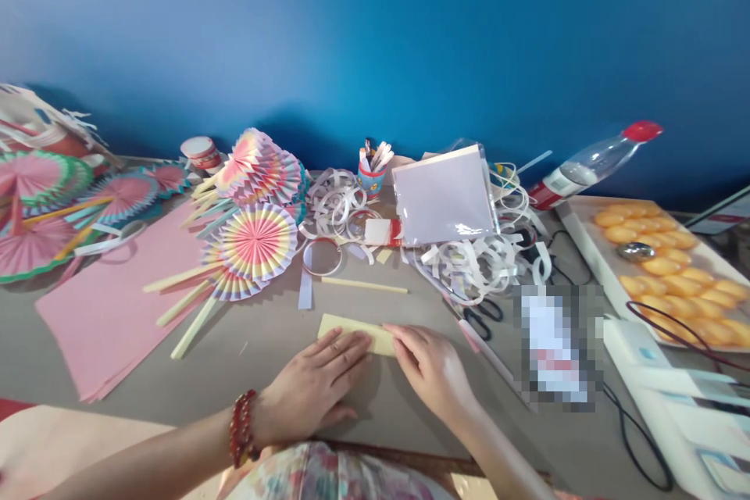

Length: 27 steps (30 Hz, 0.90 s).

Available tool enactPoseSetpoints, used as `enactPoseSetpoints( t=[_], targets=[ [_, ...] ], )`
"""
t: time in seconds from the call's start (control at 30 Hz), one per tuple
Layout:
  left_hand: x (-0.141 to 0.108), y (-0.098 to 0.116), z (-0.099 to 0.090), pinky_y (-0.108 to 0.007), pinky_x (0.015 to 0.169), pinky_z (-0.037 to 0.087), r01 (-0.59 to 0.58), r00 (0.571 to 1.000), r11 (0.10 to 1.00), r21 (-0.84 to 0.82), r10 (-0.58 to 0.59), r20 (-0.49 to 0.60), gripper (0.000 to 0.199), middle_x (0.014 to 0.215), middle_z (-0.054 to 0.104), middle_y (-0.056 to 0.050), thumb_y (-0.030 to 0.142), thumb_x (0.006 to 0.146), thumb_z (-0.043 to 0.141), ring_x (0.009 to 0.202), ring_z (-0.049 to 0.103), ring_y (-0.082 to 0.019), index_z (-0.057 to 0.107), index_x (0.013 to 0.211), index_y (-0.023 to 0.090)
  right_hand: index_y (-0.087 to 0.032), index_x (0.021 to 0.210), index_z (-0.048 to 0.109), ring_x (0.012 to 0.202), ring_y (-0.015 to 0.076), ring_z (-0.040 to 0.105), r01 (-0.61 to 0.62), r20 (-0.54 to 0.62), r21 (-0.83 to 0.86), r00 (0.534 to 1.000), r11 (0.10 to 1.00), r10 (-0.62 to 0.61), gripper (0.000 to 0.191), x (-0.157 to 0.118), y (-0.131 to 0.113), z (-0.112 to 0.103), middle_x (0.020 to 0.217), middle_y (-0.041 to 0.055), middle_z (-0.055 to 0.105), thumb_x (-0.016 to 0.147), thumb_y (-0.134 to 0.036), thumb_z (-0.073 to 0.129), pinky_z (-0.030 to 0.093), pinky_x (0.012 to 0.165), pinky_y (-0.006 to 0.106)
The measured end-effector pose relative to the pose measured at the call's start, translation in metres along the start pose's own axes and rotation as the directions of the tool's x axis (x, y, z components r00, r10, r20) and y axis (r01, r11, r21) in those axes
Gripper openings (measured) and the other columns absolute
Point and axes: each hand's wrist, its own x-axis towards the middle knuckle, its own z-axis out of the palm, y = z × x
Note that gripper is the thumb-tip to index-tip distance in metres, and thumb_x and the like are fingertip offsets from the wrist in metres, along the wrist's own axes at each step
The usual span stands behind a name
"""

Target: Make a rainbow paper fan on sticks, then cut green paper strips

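Note:
A folded strip of pale yellow paper (pixel 345 323) lies on the grey table close in front of me. My left hand (pixel 316 383) rests flat on its left part, fingers stretched out and covering some of it. At the strip's right end, my right hand (pixel 430 367) has thumb and fingers closed on the paper's edge. Just beyond lies a thin rolled yellow paper stick (pixel 364 285). A round pleated paper fan (pixel 259 242) with yellow stick handles sits to the left, and a pair of black-handled scissors (pixel 485 319) to the right.
Pink paper sheets (pixel 117 312) lie left, with more fans (pixel 35 180) behind. Curled white strips (pixel 480 266) surround a plastic-wrapped sheet pack (pixel 445 195). A tape roll (pixel 322 257), pen cup (pixel 372 180), tilted bottle (pixel 586 164), pastry box (pixel 577 238) and power strip (pixel 650 391) also stand around.

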Motion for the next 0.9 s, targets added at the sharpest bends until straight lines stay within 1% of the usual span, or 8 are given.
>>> enactPoseSetpoints(
  t=[0.1,0.17,0.23,0.4,0.57,0.7,0.9],
  targets=[
    [0.0,0.003,0.004,-0.044,0.121,0.022,0.024,0.999,1.0,-0.008,-0.024,0.023,0.066,0.16,0.026,-0.011,0.051,0.091,0.059,0.147,0.026,-0.027,0.043,0.143,0.015,-0.019,0.115,0.066,0.082,0.0199,0.066,0.026,-0.008,-0.105,1.0,0.994,-0.027,0.03,0.0,-0.002,0.002,0.087,0.0077,0.071,0.099,-0.017,0.04,0.049,0.074,0.03],
    [0.0,0.005,0.005,-0.044,0.121,0.022,0.03,1.0,0.999,-0.018,-0.03,0.006,0.065,0.16,0.026,-0.011,0.054,0.091,0.056,0.147,0.025,-0.027,0.044,0.143,0.015,-0.017,0.117,0.066,0.081,0.0208,0.064,0.048,-0.019,-0.169,0.998,0.984,-0.052,0.031,-0.001,-0.002,0.004,0.085,0.0081,0.068,0.099,-0.016,0.04,0.048,0.074,0.031],
    [0.0,0.005,0.006,-0.043,0.121,0.022,0.029,0.999,0.999,-0.029,-0.029,-0.022,0.068,0.159,0.028,-0.012,0.057,0.092,0.052,0.147,0.025,-0.027,0.042,0.144,0.014,-0.016,0.12,0.065,0.081,0.0212,0.063,0.056,-0.032,-0.199,0.997,0.978,-0.064,0.032,-0.002,-0.001,0.005,0.086,0.0085,0.067,0.099,-0.016,0.041,0.048,0.074,0.032],
    [0.0,0.002,0.008,-0.044,0.121,0.018,0.032,0.998,0.999,-0.03,-0.034,-0.057,0.07,0.159,0.028,-0.014,0.061,0.093,0.046,0.147,0.025,-0.027,0.041,0.145,0.014,-0.02,0.123,0.065,0.079,0.0197,0.061,0.044,-0.026,-0.151,0.998,0.987,-0.049,0.034,-0.003,0.002,0.005,0.086,0.0067,0.065,0.099,-0.015,0.041,0.045,0.071,0.03],
    [0.001,0.0,0.011,-0.045,0.121,0.014,0.031,0.999,0.999,-0.011,-0.031,-0.045,0.075,0.159,0.027,-0.015,0.065,0.095,0.036,0.147,0.024,-0.029,0.036,0.149,0.014,-0.021,0.127,0.063,0.078,0.0192,0.06,0.048,-0.046,-0.139,0.997,0.989,-0.055,0.035,-0.002,0.006,0.007,0.086,0.0057,0.065,0.099,-0.015,0.044,0.043,0.071,0.03],
    [0.001,0.0,0.013,-0.047,0.12,0.017,0.036,0.998,0.999,-0.008,-0.036,-0.041,0.078,0.158,0.029,-0.017,0.068,0.093,0.035,0.147,0.025,-0.03,0.036,0.149,0.014,-0.021,0.126,0.063,0.077,0.0194,0.06,0.046,-0.047,-0.148,0.997,0.988,-0.054,0.034,-0.002,0.008,0.011,0.087,0.0055,0.065,0.098,-0.015,0.045,0.043,0.072,0.03],
    [0.002,0.0,0.014,-0.048,0.12,0.02,0.04,0.998,0.999,-0.024,-0.041,-0.044,0.077,0.158,0.028,-0.018,0.067,0.093,0.038,0.147,0.023,-0.031,0.036,0.148,0.014,-0.02,0.122,0.065,0.078,0.0198,0.061,0.005,-0.053,-0.163,0.999,0.987,-0.014,0.031,-0.003,0.011,0.015,0.089,0.0066,0.067,0.099,-0.019,0.044,0.043,0.073,0.031]
  ],
)
